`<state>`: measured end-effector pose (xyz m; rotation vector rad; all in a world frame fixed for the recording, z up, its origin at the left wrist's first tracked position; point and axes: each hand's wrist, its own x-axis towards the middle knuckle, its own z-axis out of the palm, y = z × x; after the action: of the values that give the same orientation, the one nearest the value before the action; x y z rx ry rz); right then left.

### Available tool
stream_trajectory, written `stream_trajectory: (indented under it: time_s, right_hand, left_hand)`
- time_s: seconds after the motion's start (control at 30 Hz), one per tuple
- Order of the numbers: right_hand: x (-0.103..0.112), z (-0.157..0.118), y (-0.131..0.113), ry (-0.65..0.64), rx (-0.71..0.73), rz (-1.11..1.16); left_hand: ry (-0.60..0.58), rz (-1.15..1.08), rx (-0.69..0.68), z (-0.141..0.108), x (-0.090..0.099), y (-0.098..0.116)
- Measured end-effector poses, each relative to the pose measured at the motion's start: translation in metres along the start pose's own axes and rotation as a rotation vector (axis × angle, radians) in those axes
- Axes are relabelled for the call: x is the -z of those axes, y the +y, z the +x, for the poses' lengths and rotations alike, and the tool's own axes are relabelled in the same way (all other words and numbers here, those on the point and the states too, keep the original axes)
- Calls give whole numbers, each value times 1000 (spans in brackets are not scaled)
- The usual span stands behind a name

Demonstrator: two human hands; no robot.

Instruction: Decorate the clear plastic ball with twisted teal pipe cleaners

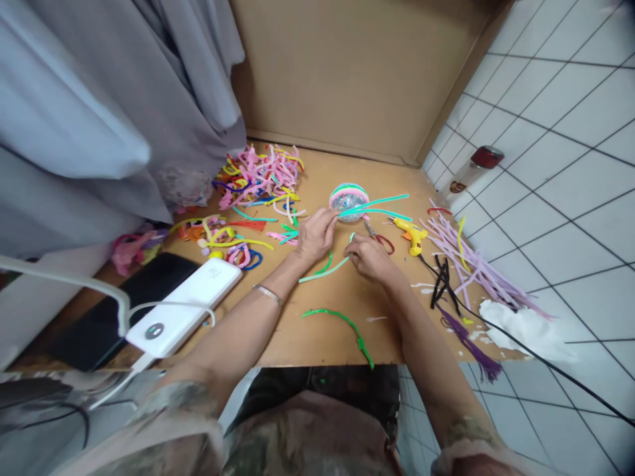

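Note:
My left hand (317, 233) pinches the near ends of several teal pipe cleaners (380, 203), which fan out to the right over a round clear container (350, 200) with pink and green around its rim. To its right, my right hand (368, 256) is closed on a pale green pipe cleaner (325, 273) that trails down to the left. A short green piece (325, 264) lies between my hands. Nearer the front edge is a curved bright green pipe cleaner (342, 318) with a knotted end.
Scissors (381, 243) and a yellow glue gun (411, 236) with a black cord lie right. Lilac pipe cleaners (476, 264) and a purple tassel (471, 347) are farther right. A colourful pile (262, 173) and a white power bank (186, 307) are left.

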<state>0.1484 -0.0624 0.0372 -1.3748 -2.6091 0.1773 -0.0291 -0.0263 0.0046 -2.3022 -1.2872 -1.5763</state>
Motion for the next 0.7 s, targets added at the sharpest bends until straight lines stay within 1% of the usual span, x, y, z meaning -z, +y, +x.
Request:
stream_trajectory:
  time_s: [0.1, 0.17, 0.23, 0.3, 0.37, 0.43, 0.5, 0.57, 0.7]
  right_hand:
    - [0, 1, 2, -24, 30, 46]
    - [3, 0, 5, -16, 65, 162]
    - [7, -1, 8, -30, 116, 396]
    - [13, -5, 9, -67, 148, 718]
    - [19, -9, 9, -74, 120, 1013]
    - [25, -13, 6, -25, 81, 1211]
    - [29, -15, 2, 48, 56, 1325]
    - [33, -15, -5, 111, 37, 1383]
    - [37, -12, -17, 187, 0, 1387]
  left_hand:
    - [2, -2, -11, 0, 0, 0]
    - [8, -9, -14, 0, -1, -1]
    - [12, -16, -16, 0, -2, -2]
    - [6, -25, -17, 0, -3, -3]
    - [-17, -26, -27, -1, -3, -2]
    - [-52, -8, -52, -1, -1, 0]
    - [-103, 28, -97, 0, 0, 4]
    - [-178, 65, -155, 0, 2, 9]
    - [-315, 115, -278, 1, 3, 21]
